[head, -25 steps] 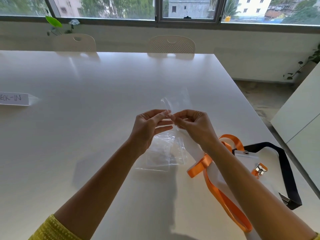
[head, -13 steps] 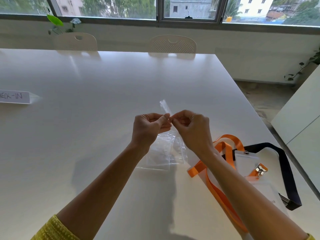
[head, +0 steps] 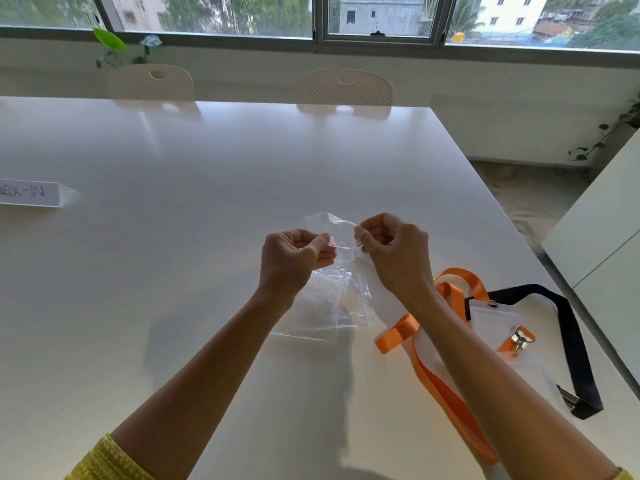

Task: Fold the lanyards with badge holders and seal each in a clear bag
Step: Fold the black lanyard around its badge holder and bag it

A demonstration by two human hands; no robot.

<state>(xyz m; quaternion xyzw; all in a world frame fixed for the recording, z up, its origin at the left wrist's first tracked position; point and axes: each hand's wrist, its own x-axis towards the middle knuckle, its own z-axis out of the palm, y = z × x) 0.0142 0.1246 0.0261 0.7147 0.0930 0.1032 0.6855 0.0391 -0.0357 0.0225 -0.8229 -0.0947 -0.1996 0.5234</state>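
Observation:
My left hand (head: 294, 259) and my right hand (head: 394, 252) both pinch the top of a clear bag (head: 337, 233), held above the white table (head: 207, 168) with its mouth stretched between my fingertips. Under my hands more clear bags (head: 325, 306) lie flat in a small pile. To the right lies an orange lanyard (head: 446, 386) with a metal clip (head: 517, 339), partly hidden by my right forearm. A clear badge holder (head: 493, 315) rests beside it, and a black lanyard (head: 575, 344) loops around near the table's right edge.
A white folded paper sign (head: 31, 192) with handwriting stands at the far left. Two pale chairs (head: 344, 86) are tucked in at the far side under the window. The table's right edge (head: 512, 220) drops to the floor beside a white cabinet (head: 602, 230).
My hands have moved apart. The bag, pinched as a narrow strip between close fingertips before, is now spread wider between them.

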